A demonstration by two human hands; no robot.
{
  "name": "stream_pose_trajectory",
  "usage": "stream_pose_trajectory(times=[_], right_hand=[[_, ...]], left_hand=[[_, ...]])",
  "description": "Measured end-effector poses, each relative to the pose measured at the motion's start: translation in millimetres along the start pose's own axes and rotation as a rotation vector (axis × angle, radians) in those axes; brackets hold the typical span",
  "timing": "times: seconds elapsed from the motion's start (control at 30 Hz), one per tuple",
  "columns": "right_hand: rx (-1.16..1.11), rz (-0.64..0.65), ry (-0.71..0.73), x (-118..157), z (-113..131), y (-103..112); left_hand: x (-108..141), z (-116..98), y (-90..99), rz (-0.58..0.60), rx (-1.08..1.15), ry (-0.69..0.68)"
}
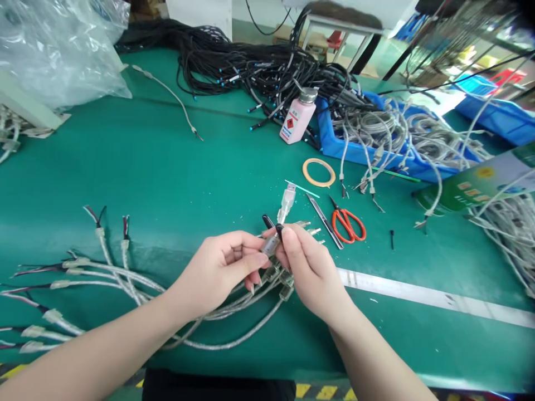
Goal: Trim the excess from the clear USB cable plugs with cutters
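Note:
My left hand (229,267) pinches a clear, silvery cable connector (271,245) between thumb and fingers. Against it, my right hand (305,262) is closed on a small black piece (279,229), with the thumb on top. A USB plug (287,200) in a translucent housing points away just beyond my fingertips. Another black-tipped piece (268,221) sticks out beside it. Under and behind both hands lies a bundle of clear-sheathed cables (242,340), their stripped wire ends spread to the left.
A craft knife (324,220), orange-handled scissors (349,225) and a tape ring (319,172) lie to the right. Farther back are a pink bottle (298,117), black cables (251,67) and a blue bin (330,136) of clear cables. A green can (480,178) stands at right.

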State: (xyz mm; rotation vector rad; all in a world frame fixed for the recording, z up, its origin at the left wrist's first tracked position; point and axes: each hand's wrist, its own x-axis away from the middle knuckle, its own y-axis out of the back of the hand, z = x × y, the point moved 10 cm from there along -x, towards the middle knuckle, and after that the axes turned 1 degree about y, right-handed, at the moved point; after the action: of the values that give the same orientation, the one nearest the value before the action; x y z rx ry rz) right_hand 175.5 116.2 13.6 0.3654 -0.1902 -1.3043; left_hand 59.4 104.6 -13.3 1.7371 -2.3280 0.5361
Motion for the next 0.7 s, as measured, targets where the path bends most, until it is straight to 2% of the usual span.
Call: stream_pose_trajectory(times=[0.23,0.33,0.47,0.57,0.7], right_hand=[[-0.103,0.011,-0.06,0.3,-3.5,-1.5],[-0.361,0.036,-0.129,0.4,-10.1,-5.5],[-0.701,0.049,-0.214,-0.2,-15.9,-10.7],[-0.743,-0.005,-0.227,-1.2,-19.5,-8.8],[-0.635,-0.103,-0.178,-0.1,-21.4,-1.1]], left_hand=[[-0.2,-0.3,1.9,-0.011,0.028,-0.025],[-1.5,6.7,-3.0,0.058,0.215,0.038],[1.4,13.8,-19.1,0.224,0.376,0.17],[4.2,14.2,-24.2,0.268,0.421,0.211],[5.7,14.2,-24.6,0.267,0.445,0.205]])
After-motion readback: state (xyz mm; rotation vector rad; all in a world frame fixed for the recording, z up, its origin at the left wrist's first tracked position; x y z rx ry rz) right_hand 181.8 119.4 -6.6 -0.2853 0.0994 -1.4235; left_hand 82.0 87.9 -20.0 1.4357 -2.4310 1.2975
